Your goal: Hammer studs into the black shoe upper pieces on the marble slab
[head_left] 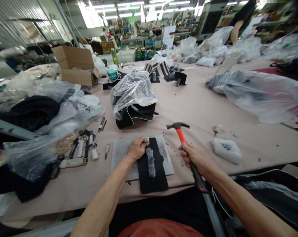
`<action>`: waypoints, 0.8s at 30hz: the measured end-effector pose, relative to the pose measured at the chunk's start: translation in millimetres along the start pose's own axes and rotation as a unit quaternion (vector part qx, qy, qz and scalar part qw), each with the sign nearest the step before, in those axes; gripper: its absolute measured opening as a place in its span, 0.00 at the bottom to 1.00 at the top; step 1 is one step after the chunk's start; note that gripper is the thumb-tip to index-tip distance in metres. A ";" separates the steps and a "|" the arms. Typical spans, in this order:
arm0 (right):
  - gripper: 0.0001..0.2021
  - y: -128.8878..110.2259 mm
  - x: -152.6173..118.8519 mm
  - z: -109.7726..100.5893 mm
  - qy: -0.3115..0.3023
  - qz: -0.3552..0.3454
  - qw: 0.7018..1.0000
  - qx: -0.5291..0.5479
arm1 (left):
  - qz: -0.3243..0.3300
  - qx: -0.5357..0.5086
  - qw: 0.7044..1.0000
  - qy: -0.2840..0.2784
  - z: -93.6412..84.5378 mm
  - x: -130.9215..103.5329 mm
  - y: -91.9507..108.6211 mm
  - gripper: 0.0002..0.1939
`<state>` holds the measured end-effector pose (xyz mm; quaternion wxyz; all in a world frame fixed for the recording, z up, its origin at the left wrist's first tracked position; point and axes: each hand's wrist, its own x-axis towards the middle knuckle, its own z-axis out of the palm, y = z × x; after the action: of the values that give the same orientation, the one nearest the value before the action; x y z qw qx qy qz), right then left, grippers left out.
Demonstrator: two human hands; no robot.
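My left hand (pixel 137 148) is closed around a small upright tool, probably a punch, whose whitish wrapped top (pixel 146 140) shows above the fist. Its lower end is hidden. Below it lies a flat black panel (pixel 153 183) with a clear plastic-wrapped strip (pixel 150 163) along its middle. The panel rests partly on a pale, speckled board (pixel 121 158) and overhangs its near edge. To the right, my right hand (pixel 192 156) grips a claw hammer (pixel 180 131) by its red and black handle, the head held up and apart from the punch.
Plastic-covered black panels (pixel 136 95) stack beyond the board. Several hand tools (pixel 82 148) and a single punch (pixel 107 149) lie left. A white block (pixel 226 150) sits right. Plastic bags (pixel 259 92) and an open cardboard box (pixel 76 65) stand farther off. Another person's arm (pixel 235 31) shows at back right.
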<state>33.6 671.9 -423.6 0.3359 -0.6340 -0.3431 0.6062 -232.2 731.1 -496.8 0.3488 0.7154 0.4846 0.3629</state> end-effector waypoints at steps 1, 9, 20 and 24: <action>0.15 -6.4 -6.9 5.0 0.019 -0.067 0.997 -0.032 | 0.000 -0.003 1.000 0.002 0.7 -1.2 -1.9 0.05; 0.15 -34.1 -27.9 28.2 0.017 -0.304 0.757 -0.578 | 0.001 0.003 1.000 0.018 1.4 -1.5 -2.1 0.05; 0.17 -35.7 -32.6 33.7 0.083 -0.381 0.762 -0.517 | -0.060 0.084 0.994 0.020 -3.8 -0.8 13.2 0.07; 0.12 -8.1 -12.3 27.7 -0.025 -0.358 0.712 -0.603 | -0.081 0.141 0.986 0.040 -3.2 12.5 72.7 0.03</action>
<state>5.4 666.2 -411.2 0.0660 -0.5163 -0.8454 0.1200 -199.6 722.6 -431.0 0.2532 0.7009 0.6005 0.2899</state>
